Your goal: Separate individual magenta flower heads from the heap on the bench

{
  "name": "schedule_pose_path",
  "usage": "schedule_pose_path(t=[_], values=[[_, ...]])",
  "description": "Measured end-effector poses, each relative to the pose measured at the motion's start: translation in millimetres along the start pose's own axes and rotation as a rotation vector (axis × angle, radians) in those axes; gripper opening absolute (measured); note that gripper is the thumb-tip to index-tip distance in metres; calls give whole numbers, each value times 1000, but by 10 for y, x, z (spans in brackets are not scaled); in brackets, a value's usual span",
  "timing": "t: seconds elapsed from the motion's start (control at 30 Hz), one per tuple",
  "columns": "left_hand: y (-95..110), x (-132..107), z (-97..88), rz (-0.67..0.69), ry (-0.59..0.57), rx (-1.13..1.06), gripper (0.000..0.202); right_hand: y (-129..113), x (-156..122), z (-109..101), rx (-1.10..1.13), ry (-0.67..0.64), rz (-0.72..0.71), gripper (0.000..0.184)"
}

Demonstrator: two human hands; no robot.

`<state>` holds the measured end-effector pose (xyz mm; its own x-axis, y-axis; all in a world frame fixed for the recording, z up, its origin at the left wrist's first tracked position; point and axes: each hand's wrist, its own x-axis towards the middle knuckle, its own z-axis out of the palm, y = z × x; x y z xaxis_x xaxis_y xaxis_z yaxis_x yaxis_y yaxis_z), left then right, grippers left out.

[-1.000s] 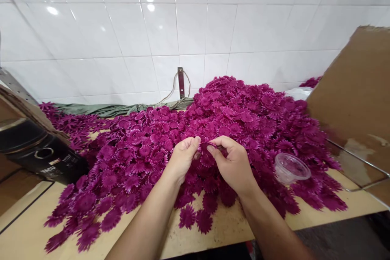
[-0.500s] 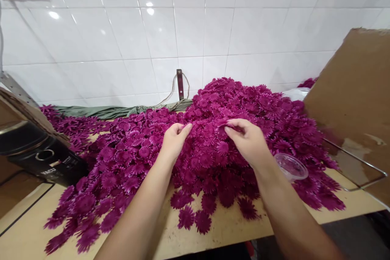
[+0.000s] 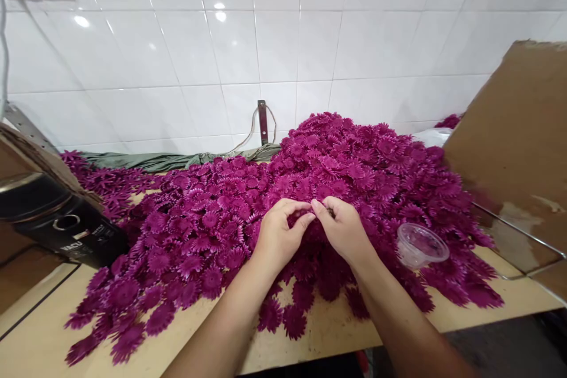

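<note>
A big heap of magenta fabric flower petals [image 3: 336, 165] covers the wooden table [image 3: 328, 331]. My left hand [image 3: 279, 236] and my right hand [image 3: 343, 227] meet fingertip to fingertip over the front of the heap. Both pinch at purple petal pieces held between them. The pieces are mostly hidden by my fingers. Loose petals [image 3: 283, 319] lie near the table's front edge below my wrists.
A clear plastic cup [image 3: 420, 245] rests on the petals to the right of my right hand. A brown cardboard sheet [image 3: 514, 142] leans at the right. A black appliance [image 3: 53, 218] sits at the left. White tiled wall behind, with a green cloth [image 3: 168, 159] along its base.
My hands were apart over the heap half a second ago, the right one holding a petal farther back. They have come together again nearer to me.
</note>
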<state>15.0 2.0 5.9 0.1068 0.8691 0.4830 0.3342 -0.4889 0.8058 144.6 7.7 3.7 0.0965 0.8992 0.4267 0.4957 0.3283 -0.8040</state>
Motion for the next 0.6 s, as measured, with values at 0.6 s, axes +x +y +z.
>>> schedule_pose_path(t=[0.6], values=[[42,-251,-152,-539,-32,-713,28,-177,-493,64,210,-233,26,26]])
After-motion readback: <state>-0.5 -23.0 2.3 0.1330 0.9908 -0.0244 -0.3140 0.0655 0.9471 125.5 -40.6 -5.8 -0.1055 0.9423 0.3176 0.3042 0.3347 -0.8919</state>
